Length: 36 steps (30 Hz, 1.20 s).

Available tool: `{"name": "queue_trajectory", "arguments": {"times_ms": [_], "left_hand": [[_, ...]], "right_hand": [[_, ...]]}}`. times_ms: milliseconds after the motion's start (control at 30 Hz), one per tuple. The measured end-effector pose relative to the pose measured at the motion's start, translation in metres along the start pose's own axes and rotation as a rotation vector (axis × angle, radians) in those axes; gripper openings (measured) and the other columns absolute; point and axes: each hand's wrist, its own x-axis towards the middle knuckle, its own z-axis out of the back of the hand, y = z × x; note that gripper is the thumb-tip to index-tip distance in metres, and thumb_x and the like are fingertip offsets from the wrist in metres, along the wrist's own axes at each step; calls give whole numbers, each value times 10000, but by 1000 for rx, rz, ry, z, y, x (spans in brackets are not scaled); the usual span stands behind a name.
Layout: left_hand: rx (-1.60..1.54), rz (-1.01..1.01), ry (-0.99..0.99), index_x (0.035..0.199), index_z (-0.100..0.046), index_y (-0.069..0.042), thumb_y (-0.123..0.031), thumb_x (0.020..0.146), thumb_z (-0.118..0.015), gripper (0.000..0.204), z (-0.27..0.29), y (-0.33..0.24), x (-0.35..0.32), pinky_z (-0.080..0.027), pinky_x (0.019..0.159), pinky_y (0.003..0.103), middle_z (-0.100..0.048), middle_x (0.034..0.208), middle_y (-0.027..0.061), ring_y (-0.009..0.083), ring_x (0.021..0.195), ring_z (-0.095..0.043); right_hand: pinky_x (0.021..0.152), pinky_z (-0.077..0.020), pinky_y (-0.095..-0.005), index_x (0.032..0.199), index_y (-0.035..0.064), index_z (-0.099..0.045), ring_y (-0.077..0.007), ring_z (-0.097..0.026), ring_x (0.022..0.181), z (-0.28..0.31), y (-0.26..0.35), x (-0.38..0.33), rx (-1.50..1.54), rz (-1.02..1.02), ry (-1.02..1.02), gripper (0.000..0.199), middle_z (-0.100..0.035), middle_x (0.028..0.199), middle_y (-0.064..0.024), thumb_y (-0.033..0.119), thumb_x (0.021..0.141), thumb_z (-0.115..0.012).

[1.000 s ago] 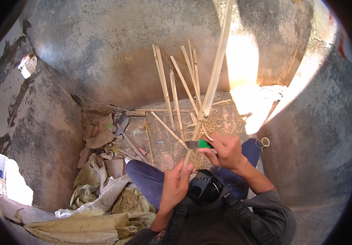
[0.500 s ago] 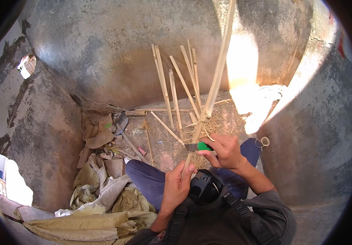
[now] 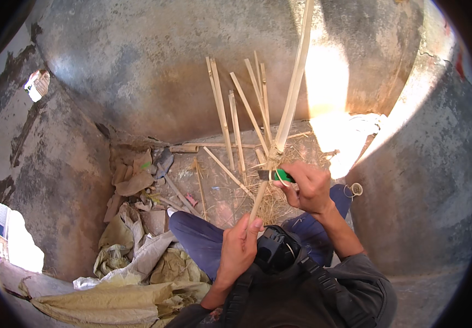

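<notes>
A long pale bamboo strip (image 3: 292, 104) rises from my lap toward the far wall, with a knobby node partway along it. My left hand (image 3: 240, 249) is closed around its near end. In my right hand (image 3: 310, 186) is a green-handled knife (image 3: 284, 175), gripped by the handle. Its dark, wide blade lies across the strip just below the node, touching it. A thin curled shaving (image 3: 281, 182) hangs beside the handle and my right fingers. My fingers partly cover the knife handle.
Several bamboo strips (image 3: 222, 115) lean on the far concrete wall (image 3: 154, 93). Shavings (image 3: 277, 205) litter the floor between my knees. Sacks (image 3: 121, 300) and rubble (image 3: 135, 180) lie at left. A small round cup-like object (image 3: 356, 189) is by my right knee.
My right hand and the knife have moved away from me along the bamboo strip, up close to the node. My left hand has stayed nearly in place on the strip's near end.
</notes>
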Motion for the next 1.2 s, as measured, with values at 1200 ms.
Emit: {"name": "queue_trajectory", "arguments": {"times_ms": [1200], "left_hand": [[-816,350,461,889,-475,-98,-404,1194,-430,435,13,23,5,-227,457,231,-345,651,-63,34,506,-274]], "right_hand": [[524,-511,-371,963,97,-738,-236,-673,594,5,-5,-1,-33,-19,-5,293,-664,779,-43,386,963,-788]]}}
